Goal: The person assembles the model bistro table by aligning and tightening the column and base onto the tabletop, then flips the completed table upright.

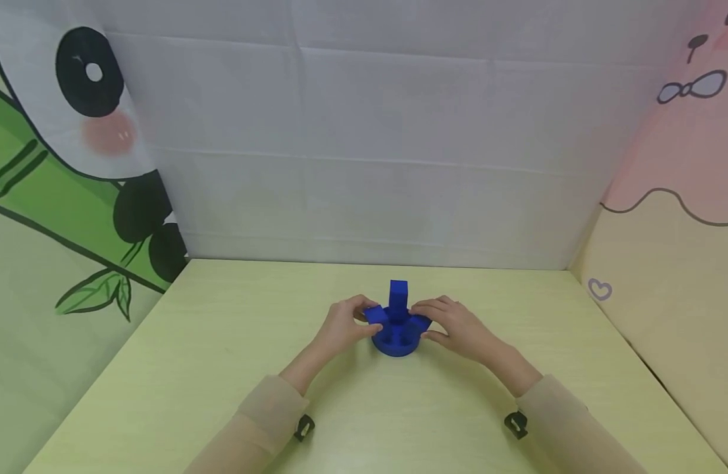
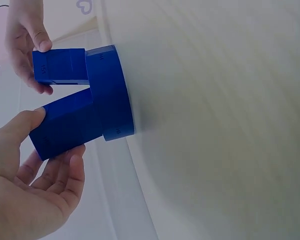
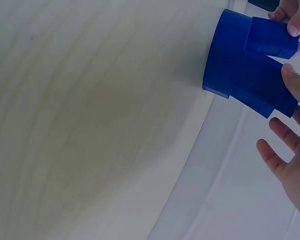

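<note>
A round blue base (image 1: 396, 349) stands on the table with blue rectangular blocks rising from its rim. The tallest-looking block (image 1: 398, 297) is upright at the back, untouched by either hand. On the left, another block (image 2: 65, 125) leans outward, pinched near its outer end between the thumb and fingers of my left hand (image 1: 343, 326). My right hand (image 1: 455, 327) holds the right-hand block (image 3: 272, 87) by its outer end, thumb on one side, the lower fingers spread off it in the right wrist view. Both held blocks meet the base at their inner ends.
The pale wooden table (image 1: 234, 395) runs back to a white cloth wall (image 1: 364, 197). A panda-print panel (image 1: 56, 276) borders the left side, a pink and cream one (image 1: 666, 276) the right. Small black clips (image 1: 516, 424) hang at the sleeve cuffs.
</note>
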`<act>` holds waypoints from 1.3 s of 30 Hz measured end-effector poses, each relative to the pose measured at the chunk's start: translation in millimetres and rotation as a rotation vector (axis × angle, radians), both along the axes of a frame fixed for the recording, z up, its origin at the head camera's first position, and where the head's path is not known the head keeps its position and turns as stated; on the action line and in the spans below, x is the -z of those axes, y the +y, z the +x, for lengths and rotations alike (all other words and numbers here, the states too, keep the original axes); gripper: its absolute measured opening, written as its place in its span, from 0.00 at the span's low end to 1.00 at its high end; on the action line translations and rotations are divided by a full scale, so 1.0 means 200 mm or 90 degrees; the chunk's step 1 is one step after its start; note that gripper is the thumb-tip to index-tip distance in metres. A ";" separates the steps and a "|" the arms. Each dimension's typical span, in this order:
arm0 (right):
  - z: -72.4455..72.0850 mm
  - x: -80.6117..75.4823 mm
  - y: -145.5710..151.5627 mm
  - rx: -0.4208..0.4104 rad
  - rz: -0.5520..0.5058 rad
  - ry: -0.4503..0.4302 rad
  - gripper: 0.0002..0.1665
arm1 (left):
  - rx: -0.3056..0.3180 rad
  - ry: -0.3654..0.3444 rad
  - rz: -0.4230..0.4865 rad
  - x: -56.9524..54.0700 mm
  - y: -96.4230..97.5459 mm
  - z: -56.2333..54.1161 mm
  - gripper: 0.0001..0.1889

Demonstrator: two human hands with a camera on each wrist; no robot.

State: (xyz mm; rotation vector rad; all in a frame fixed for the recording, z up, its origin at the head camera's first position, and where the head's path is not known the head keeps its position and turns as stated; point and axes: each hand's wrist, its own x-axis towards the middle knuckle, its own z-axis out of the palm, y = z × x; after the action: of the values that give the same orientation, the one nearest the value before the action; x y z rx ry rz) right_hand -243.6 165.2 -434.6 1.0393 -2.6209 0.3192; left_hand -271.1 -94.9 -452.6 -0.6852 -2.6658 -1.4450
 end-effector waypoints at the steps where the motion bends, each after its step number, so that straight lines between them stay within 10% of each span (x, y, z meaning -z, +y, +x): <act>1: 0.00 0.01 0.00 0.006 -0.011 0.008 0.30 | 0.000 0.002 0.001 0.00 0.00 0.00 0.19; 12: 0.08 0.02 -0.02 0.052 -0.141 0.157 0.36 | -0.041 0.050 0.002 -0.01 0.08 -0.03 0.19; 26: 0.10 0.04 -0.02 0.061 -0.138 0.162 0.35 | -0.166 0.093 0.081 -0.06 0.22 -0.08 0.19; 39: 0.09 0.04 -0.06 0.026 -0.148 0.257 0.30 | -0.195 0.081 0.145 -0.23 0.22 -0.02 0.21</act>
State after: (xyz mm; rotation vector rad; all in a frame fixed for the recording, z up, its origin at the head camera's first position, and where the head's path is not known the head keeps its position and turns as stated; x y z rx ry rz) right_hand -226.4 153.6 -442.4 0.8667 -2.1830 0.3533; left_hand -275.2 -51.2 -407.2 -0.3224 -2.3352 -1.5258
